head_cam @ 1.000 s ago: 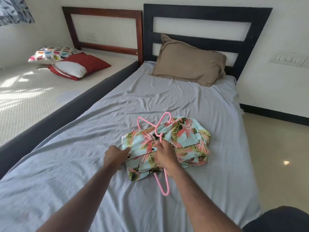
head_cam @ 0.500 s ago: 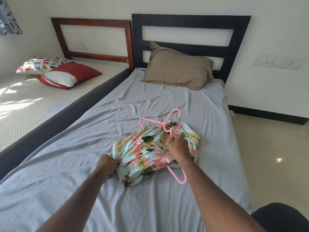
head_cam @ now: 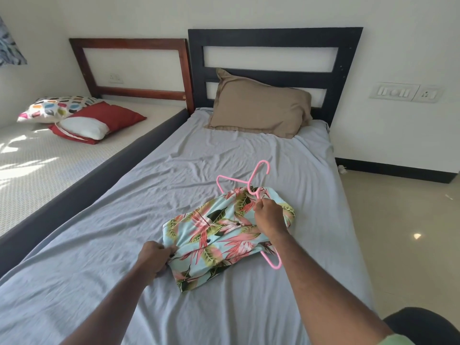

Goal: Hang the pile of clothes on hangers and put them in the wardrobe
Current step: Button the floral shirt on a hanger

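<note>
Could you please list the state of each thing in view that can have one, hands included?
floral shirt: lying on the bed, partly spread, not yet hung.
pink hangers: two, partly under the shirt, hooks sticking out.
left hand: gripping the shirt's near edge.
right hand: pinching a hanger at the shirt's far end.
bedsheet: wrinkled.
brown pillow: leaning against the black headboard.

Left hand (head_cam: 153,257) pinches floral shirt (head_cam: 219,232) edge; right hand (head_cam: 270,216) grips pink hanger (head_cam: 257,179) on bed (head_cam: 149,195).
</note>
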Action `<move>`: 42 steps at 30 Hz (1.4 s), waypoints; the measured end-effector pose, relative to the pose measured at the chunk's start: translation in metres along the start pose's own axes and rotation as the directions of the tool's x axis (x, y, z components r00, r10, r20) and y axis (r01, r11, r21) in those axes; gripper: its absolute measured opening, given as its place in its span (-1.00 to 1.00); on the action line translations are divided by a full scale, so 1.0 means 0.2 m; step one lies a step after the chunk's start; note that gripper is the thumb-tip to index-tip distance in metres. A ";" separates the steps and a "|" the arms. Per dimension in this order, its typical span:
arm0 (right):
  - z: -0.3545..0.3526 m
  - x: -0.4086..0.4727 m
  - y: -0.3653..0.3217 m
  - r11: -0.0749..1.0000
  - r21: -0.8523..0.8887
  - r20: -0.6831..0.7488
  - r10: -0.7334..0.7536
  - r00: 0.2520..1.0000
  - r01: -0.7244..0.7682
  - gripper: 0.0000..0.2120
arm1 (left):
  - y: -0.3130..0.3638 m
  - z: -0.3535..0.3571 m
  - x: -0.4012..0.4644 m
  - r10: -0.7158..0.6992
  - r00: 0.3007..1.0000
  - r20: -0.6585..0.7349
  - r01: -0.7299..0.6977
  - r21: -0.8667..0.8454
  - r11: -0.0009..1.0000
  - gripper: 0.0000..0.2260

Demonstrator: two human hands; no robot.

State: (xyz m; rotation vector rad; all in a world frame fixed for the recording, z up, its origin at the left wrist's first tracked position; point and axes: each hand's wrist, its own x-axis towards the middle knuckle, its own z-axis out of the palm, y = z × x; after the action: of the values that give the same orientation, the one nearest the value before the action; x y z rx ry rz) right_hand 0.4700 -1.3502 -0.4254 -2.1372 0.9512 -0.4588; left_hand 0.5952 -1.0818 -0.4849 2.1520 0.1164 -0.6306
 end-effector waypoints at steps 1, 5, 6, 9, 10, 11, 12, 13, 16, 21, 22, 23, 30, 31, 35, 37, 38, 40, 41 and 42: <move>0.01 -0.01 0.00 1.000 0.020 0.030 -0.019 0.999 0.018 -0.64 | 0.00 0.00 0.00 0.003 1.000 0.001 -0.003 -0.008 1.000 -0.71; 0.06 -0.09 -0.03 0.993 0.043 0.132 -0.112 0.985 0.107 -0.67 | 0.04 0.00 -0.02 -0.011 1.000 0.025 0.012 -0.034 0.999 -0.72; 0.07 -0.11 -0.05 0.993 0.040 0.150 -0.120 0.981 0.115 -0.67 | 0.05 0.00 -0.02 -0.017 0.999 0.032 0.019 -0.051 0.999 -0.74; 0.08 -0.14 -0.09 0.990 0.063 0.177 -0.138 0.975 0.128 -0.66 | 0.05 0.00 -0.03 -0.019 0.999 0.033 0.021 -0.070 0.997 -0.76; 0.06 -0.15 -0.12 0.989 0.071 0.181 -0.139 0.974 0.128 -0.67 | 0.05 -0.01 -0.04 -0.015 0.999 0.033 0.017 -0.068 0.998 -0.76; 0.05 -0.15 -0.14 0.988 0.079 0.181 -0.142 0.973 0.130 -0.67 | 0.04 -0.01 -0.05 -0.009 0.999 0.035 0.012 -0.067 0.998 -0.76; 0.04 -0.15 -0.15 0.988 0.089 0.180 -0.138 0.974 0.124 -0.67 | 0.04 -0.01 -0.05 -0.008 0.999 0.040 0.010 -0.062 0.998 -0.75; 0.01 -0.15 -0.17 0.987 0.100 0.173 -0.141 0.975 0.125 -0.67 | 0.03 -0.02 -0.06 -0.007 0.999 0.040 0.010 -0.059 0.998 -0.73; -0.09 -0.15 -0.23 0.984 0.130 0.145 -0.144 0.979 0.125 -0.68 | 0.05 -0.03 -0.07 0.053 0.997 -0.055 -0.053 0.003 0.999 -0.63; -0.33 -0.18 -0.35 0.971 0.222 0.113 -0.114 0.987 0.087 -0.69 | 0.28 -0.05 -0.17 0.388 0.899 -0.201 -0.365 0.142 0.920 -0.70; -0.38 -0.19 -0.37 0.966 0.248 0.110 -0.101 0.989 0.071 -0.69 | 0.36 -0.04 -0.19 0.450 0.879 -0.157 -0.427 0.161 0.890 -0.68; -0.45 -0.20 -0.39 0.961 0.272 0.096 -0.086 0.992 0.057 -0.68 | 0.44 -0.01 -0.23 0.509 0.856 -0.095 -0.489 0.174 0.855 -0.66; -0.95 -0.29 -0.43 0.968 0.244 -0.022 -0.046 0.999 0.050 -0.72 | 0.95 0.24 -0.66 0.744 0.612 0.267 -0.788 0.125 0.603 -0.77; -1.02 -0.29 -0.42 0.972 0.229 -0.038 -0.045 0.998 0.053 -0.73 | 1.02 0.28 -0.71 0.760 0.578 0.296 -0.813 0.126 0.569 -0.77; -1.33 -0.26 -0.31 0.978 0.201 -0.093 -0.037 0.995 0.055 -0.77 | 1.31 0.53 -0.89 0.766 0.512 0.389 -0.857 0.174 0.485 -0.81; -1.46 -0.23 -0.20 0.977 0.207 -0.122 -0.033 0.992 0.058 -0.78 | 1.43 0.68 -0.95 0.761 0.488 0.428 -0.871 0.192 0.451 -0.82; -1.54 -0.21 -0.11 0.978 0.204 -0.129 -0.025 0.991 0.051 -0.77 | 1.50 0.81 -0.97 0.753 0.479 0.451 -0.877 0.203 0.436 -0.82; -1.69 -0.13 0.09 0.982 0.185 -0.127 -0.009 0.992 0.032 -0.74 | 1.61 1.05 -1.01 0.748 0.471 0.468 -0.881 0.219 0.419 -0.79; -1.75 -0.09 0.19 0.983 0.181 -0.121 -0.010 0.993 0.032 -0.73 | 1.66 1.17 -1.03 0.741 0.476 0.473 -0.879 0.230 0.418 -0.78; -1.81 -0.04 0.27 0.984 0.177 -0.117 -0.009 0.993 0.030 -0.72 | 1.71 1.27 -1.04 0.739 0.473 0.479 -0.881 0.240 0.408 -0.78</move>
State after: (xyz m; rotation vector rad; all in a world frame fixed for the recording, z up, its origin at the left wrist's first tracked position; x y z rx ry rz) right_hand 0.2310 -1.5435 -0.2273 -1.9766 0.9172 -0.6592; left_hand 0.4166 -1.4609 -0.2642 2.1376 -1.3636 -0.3670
